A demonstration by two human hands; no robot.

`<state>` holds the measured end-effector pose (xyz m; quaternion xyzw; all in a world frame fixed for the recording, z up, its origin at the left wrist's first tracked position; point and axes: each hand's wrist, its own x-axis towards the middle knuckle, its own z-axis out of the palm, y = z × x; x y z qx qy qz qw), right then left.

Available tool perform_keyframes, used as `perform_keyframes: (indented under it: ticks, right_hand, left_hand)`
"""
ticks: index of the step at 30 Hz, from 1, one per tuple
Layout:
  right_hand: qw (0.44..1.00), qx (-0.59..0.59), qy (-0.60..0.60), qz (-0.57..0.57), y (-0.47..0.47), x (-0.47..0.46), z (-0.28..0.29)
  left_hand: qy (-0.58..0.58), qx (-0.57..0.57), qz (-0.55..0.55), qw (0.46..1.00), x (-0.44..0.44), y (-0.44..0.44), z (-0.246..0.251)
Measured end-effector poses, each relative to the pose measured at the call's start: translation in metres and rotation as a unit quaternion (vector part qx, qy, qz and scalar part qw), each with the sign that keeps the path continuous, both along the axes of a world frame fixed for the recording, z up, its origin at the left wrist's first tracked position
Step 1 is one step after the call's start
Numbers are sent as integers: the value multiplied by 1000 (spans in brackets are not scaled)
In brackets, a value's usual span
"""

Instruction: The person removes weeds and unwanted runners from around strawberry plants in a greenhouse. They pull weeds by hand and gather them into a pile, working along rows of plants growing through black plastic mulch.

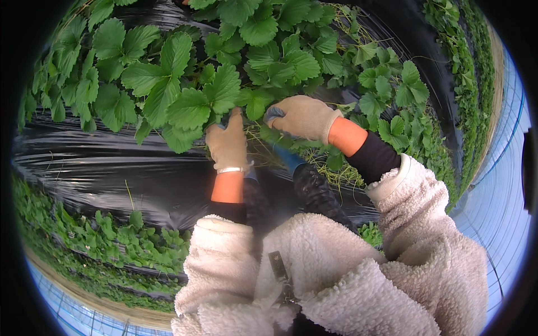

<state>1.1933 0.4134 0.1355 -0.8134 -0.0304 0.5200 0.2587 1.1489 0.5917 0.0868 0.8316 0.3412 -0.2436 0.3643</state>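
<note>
Both hands wear beige knit work gloves with blue-grey fingertips. My left hand [228, 143] reaches under the strawberry leaves [189, 107] at the near side of the bed, its thumb pointing up and its fingertips hidden by foliage. To the right, my right hand [299, 117] is bent with its fingers curled down beside a small strawberry leaf [255, 102]. Whether either hand pinches a stem cannot be made out. Thin, pale cut or dry runners [256, 136] lie tangled between the hands, and more stems [342, 174] lie below the right wrist.
Black plastic mulch film [126, 164] covers the bed side and the furrow. My legs in dark trousers and blue boots [288, 157] stand below the hands. Further strawberry rows [126, 243] run at lower left and along the right [458, 84], near the greenhouse's film wall [500, 227].
</note>
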Motion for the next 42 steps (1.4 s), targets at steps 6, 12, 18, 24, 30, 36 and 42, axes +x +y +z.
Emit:
perform_keyframes:
  ticks: [6, 12, 18, 24, 30, 36, 42]
  right_hand:
    - [988, -51, -144, -17, 14, -16, -43]
    - [976, -12, -204, -79, -5, -24, -68]
    - [973, 38, -200, 109, -15, -23, -48]
    - [912, 58, -247, 322, -24, -18, -45]
    - [881, 59, -241, 402, -32, -13, -55]
    - [859, 25, -232, 456, -47, 1, -46]
    - [827, -62, -101, 549, -10, 0, 3]
  left_hand:
    - [-94, 58, -415, 903, 17, 19, -10]
    - [-297, -161, -219, 915, -8, -19, -3]
    - [-109, -141, -292, 940, -48, -27, 7]
    - [-157, -161, -283, 932, -77, -38, 10]
    - [-211, -158, -208, 942, -97, -27, 12]
    - [-195, -126, -97, 968, -90, -2, 0]
    - [-76, -132, 97, 984, -49, 13, -11]
